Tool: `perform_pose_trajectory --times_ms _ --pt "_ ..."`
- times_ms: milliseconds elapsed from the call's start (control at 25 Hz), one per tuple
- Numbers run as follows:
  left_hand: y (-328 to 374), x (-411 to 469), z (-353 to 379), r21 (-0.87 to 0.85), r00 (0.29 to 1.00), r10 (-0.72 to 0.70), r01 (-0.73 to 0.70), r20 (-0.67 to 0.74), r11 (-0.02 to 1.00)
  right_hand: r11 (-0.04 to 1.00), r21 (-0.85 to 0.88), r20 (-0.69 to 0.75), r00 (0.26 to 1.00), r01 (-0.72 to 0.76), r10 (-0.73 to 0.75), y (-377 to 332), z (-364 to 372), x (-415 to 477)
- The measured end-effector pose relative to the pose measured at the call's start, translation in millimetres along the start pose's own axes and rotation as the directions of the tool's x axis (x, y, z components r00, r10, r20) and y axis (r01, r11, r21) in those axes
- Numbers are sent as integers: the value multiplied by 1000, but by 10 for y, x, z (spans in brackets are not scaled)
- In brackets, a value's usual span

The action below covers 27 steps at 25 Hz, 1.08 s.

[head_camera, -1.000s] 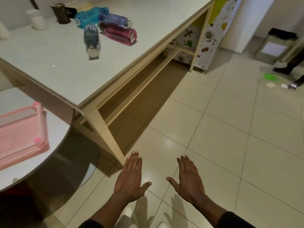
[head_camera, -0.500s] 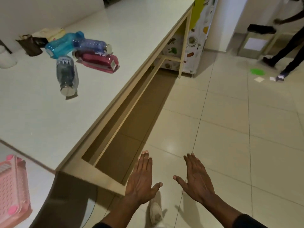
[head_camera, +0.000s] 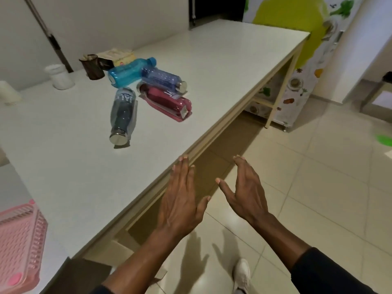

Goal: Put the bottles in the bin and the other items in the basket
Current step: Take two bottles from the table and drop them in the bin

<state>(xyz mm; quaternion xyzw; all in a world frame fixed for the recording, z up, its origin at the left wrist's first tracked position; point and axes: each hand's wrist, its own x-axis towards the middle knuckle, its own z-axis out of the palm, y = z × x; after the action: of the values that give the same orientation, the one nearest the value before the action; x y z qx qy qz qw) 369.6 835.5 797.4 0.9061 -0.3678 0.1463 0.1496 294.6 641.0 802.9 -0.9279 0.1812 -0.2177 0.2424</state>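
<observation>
Several bottles lie on their sides on the white table [head_camera: 63, 170]: a grey one [head_camera: 122, 114] nearest me, a maroon one [head_camera: 165, 100], a purple one [head_camera: 162, 78] and a light blue one [head_camera: 129, 72]. Behind them are a dark brown cup [head_camera: 91, 66], a small box [head_camera: 117, 56] and a white jar [head_camera: 60, 77]. A pink basket [head_camera: 19, 245] sits at the lower left. My left hand [head_camera: 180, 200] hovers flat at the table's front edge, holding nothing. My right hand [head_camera: 246, 189] is spread open beside it over the floor.
A fridge with fruit stickers [head_camera: 297, 60] stands past the table's far end. A bin [head_camera: 379, 96] is at the right edge on the tiled floor [head_camera: 318, 187]. A green patch [head_camera: 384, 139] lies on the tiles. My white shoe [head_camera: 241, 272] shows below.
The view has moved closer to the table and both hands have risen toward its front edge. The bottles now appear nearer. Nothing was picked up.
</observation>
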Motion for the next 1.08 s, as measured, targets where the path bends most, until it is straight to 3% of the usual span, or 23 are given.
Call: perform_pose_trajectory --times_ms 240,520,720,840,960,1080 --pt "-446 738 -154 184 962 -245 264 -116 947 975 69 54 976 209 -213 -247 -103 1198" --pt "-602 1187 -212 194 820 -549 572 -165 797 886 136 129 879 443 -459 -573 -53 2188" --pt "-885 1401 -389 142 721 -664 692 -201 708 858 159 154 847 488 -510 -927 156 2628" --pt "-1253 1628 -532 146 724 -654 687 -218 712 854 111 174 837 508 -520 -1147 377 2959" --pt "-1596 1835 -605 175 756 -629 655 -181 736 889 19 210 867 457 -451 -1320 586 3234" --pt "-1880 2019 -611 170 741 -658 672 -137 721 915 -40 264 887 401 -378 -1429 782 3444"
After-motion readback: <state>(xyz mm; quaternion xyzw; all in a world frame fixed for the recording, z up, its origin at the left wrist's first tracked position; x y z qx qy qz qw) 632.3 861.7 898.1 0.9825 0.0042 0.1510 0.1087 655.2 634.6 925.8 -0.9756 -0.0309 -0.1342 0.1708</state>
